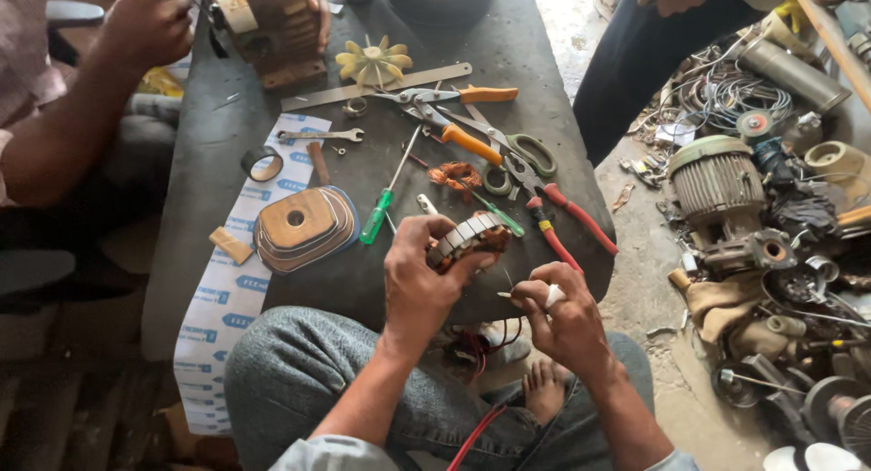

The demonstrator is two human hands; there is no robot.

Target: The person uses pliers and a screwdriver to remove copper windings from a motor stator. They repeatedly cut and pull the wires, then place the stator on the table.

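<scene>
Gripping a motor stator (pixel 467 240), left hand (pixel 419 280) clenched, right hand (pixel 558 317) pinching perhaps a white sleeve (pixel 553 296).

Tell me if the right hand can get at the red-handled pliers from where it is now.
Probably yes: the red-handled pliers lie just beyond the right hand with nothing between, but its fingers pinch a small white piece that must go first.

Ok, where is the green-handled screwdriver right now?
In the head view, the green-handled screwdriver lies on the dark table, just right of the stacked wooden winding former and above the left hand.
</scene>
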